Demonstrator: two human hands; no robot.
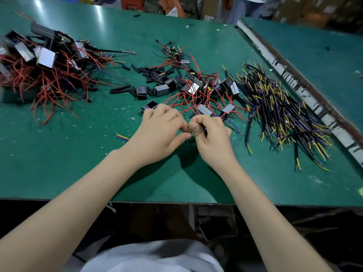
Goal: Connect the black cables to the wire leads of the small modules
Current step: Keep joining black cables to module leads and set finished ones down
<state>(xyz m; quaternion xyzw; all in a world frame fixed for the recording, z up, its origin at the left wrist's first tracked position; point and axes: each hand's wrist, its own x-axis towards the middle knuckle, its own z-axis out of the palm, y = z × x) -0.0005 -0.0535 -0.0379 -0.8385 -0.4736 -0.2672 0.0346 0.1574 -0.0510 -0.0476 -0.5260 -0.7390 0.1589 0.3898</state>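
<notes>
Hands: left hand [164, 128], right hand [210, 132] pinch wire leads [189, 131] | cable axis hidden

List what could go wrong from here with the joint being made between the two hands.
1. The left hand and right hand pinch thin wires at the fingertips; a slip may undo the joint.
2. Red leads from the loose modules tangle just behind; a pull could drag neighbours.
3. The cable pile mixes yellow and blue cores; wrong pairing seems possible.
</notes>
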